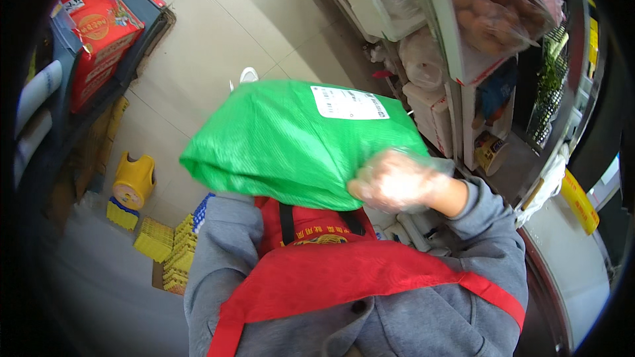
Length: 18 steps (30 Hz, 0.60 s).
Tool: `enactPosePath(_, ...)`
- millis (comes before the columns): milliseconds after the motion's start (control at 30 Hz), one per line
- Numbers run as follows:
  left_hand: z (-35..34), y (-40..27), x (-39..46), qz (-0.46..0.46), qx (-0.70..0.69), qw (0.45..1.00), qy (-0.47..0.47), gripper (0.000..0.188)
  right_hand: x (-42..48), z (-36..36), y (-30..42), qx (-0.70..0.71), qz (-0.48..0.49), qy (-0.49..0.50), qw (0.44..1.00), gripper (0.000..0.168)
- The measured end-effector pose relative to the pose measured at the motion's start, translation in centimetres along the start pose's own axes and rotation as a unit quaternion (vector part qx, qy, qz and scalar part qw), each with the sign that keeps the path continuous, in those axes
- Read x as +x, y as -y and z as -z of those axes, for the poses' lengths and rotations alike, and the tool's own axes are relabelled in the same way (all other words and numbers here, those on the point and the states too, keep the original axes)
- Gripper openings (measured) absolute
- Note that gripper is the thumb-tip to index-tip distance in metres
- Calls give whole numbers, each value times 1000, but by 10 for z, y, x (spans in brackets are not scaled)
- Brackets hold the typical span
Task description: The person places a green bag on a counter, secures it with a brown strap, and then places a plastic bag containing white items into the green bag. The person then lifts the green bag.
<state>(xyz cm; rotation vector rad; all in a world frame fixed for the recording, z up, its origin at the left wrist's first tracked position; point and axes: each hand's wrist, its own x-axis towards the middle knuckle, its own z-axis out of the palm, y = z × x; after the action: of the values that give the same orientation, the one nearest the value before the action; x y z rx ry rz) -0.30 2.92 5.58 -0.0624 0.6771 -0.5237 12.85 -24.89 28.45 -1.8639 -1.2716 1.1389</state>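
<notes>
A bulky green plastic package (292, 144) is up in front of my chest, with a white label (349, 103) bearing print and codes on its upper side. My right hand (394, 181), in a clear disposable plastic glove, grips the package at its lower right edge; motion blurs the fingers. My left forearm, in a grey sleeve (223, 228), runs up behind the package, and the left hand is hidden there. Below the package is the red apron (342, 277) that I wear over a grey hooded top.
Left, red boxes (104, 34) stand on a dark shelf. A yellow plastic stool (134, 181) and stacked yellow egg trays (173, 253) are on the tiled floor (223, 25). Right, a rack holds bagged eggs (488, 15) and a tub (491, 153), beside white foam boxes (429, 109).
</notes>
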Motion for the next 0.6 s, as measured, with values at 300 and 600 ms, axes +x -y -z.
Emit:
enactPosePath(300,123,-89,101,399,218,891,13,83,-26,1,-20,-89,16,33,995,18)
enactPosePath(600,161,-2,143,444,216,870,5,85,-45,-104,-121,-149,-325,-202,912,22)
